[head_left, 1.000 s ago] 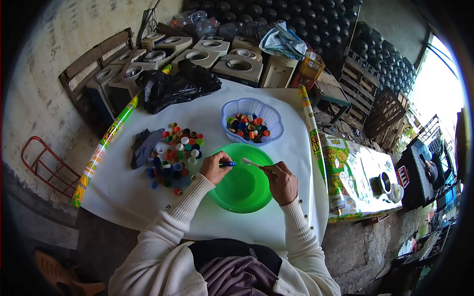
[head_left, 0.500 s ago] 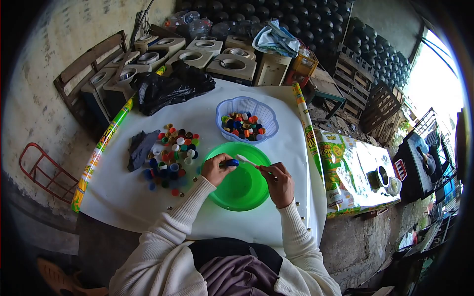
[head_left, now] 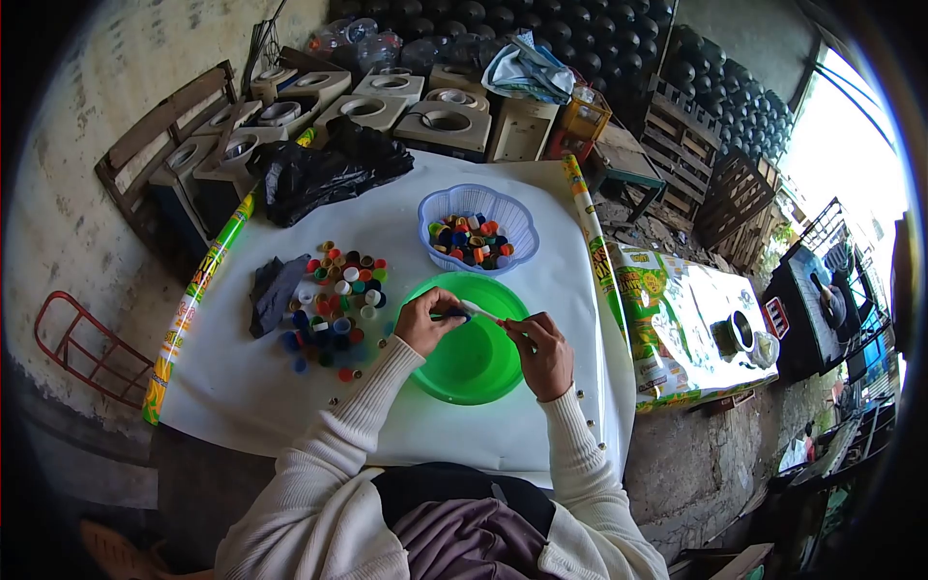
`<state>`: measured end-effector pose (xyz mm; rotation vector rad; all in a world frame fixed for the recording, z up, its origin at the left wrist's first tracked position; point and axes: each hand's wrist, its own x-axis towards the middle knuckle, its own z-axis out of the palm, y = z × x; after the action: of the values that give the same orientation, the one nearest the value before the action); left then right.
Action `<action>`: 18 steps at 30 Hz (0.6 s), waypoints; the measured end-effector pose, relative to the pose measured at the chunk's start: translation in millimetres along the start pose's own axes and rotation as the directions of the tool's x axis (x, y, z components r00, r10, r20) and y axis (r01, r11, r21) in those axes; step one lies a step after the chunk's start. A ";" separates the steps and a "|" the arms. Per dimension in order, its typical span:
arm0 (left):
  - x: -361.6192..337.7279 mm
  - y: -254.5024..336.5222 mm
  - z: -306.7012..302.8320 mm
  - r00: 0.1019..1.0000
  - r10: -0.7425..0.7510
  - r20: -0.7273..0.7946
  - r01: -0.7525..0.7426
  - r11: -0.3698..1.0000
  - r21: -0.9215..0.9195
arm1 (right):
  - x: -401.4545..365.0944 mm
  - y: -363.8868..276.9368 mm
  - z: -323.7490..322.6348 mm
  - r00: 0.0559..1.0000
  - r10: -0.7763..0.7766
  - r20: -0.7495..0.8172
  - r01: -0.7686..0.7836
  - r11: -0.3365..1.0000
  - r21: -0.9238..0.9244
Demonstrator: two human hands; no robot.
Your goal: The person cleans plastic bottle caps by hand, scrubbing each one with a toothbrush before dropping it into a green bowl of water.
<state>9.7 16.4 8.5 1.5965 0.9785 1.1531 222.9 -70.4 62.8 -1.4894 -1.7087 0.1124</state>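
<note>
Over the green basin, my left hand pinches a dark blue bottle cap between thumb and fingers. My right hand grips a toothbrush by its reddish handle. Its white head meets the cap near my left fingertips; the bristles are too small to make out. Left of the basin lies a spread of loose bottle caps in many colours. Behind the basin, a pale blue plastic basket holds more bottle caps.
A dark grey cloth lies beside the loose caps. At the far left of the white-covered table sits a crumpled black plastic bag. Rolled, brightly printed edges border its sides. Several small metallic pieces lie near the front.
The toothbrush head has moved left and down onto the blue cap, and the cap has tilted in my left hand. The whole view has shifted slightly.
</note>
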 end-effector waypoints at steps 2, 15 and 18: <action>-2.3 3.6 0.5 1.000 0.007 -0.005 -0.007 1.000 0.003 | -0.5 4.8 3.0 0.998 0.052 0.017 -0.051 0.997 -0.055; -1.8 -1.7 1.4 0.999 0.040 -0.020 -0.038 0.996 0.074 | -8.9 2.5 2.7 0.993 0.114 -0.013 -0.114 0.993 -0.022; 0.9 1.5 2.9 0.999 0.041 -0.008 -0.040 0.999 0.021 | -6.4 2.3 -0.5 0.994 0.095 -0.052 -0.097 0.995 -0.039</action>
<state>12.8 16.1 9.8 1.6358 0.9707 1.1816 224.5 -75.4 58.5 -1.5923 -1.6089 0.0909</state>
